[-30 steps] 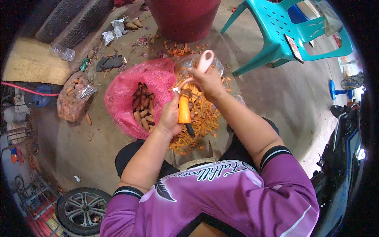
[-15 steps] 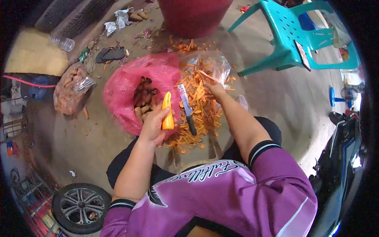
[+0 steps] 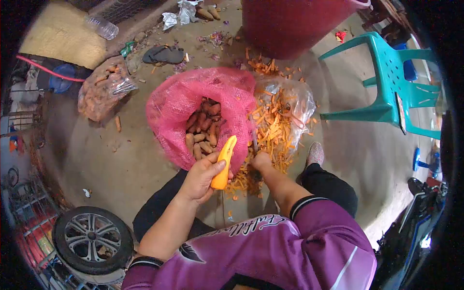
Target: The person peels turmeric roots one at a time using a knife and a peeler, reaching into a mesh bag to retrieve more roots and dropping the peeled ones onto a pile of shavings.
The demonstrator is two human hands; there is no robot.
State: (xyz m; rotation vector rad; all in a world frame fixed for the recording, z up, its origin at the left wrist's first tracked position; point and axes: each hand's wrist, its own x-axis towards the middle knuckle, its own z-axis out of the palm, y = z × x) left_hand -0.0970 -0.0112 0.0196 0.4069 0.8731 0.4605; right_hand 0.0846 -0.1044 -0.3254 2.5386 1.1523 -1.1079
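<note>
**mo_k:** Carrot (image 3: 223,163) question: where are we in the job here? Left hand (image 3: 203,178) is wrapped round the lower end of a bare orange one, tip pointing up, held over the near lip of the pink mesh sack (image 3: 180,104).

**tuber_fan:** Looks fully skinned to me, no brown on the part that shows. I'd call this the gap between peeling and whatever cut or drop-off follows. Unpeeled roots (image 3: 205,126) fill the sack's mouth, so there's plenty left to do.

**mo_k:** And the right hand (image 3: 261,161)?

**tuber_fan:** Down at the near edge of the peelings (image 3: 273,128), knuckles up, fingers curled under. A thin strip (image 3: 253,139) pokes out above it and could be a knife blade. Honestly I can't tell if the hand's clamped on a handle or just resting in the scraps. Nothing on that side touches the carrot. The two hands are just beside each other, not together.

**mo_k:** So the next move needs what?

**tuber_fan:** My guess: a firm hold on a tool with the right hand, lifted clear of the slippery scraps. Then the carrot turned so its end faces that hand, with the left fingers kept back from any edge.
</note>
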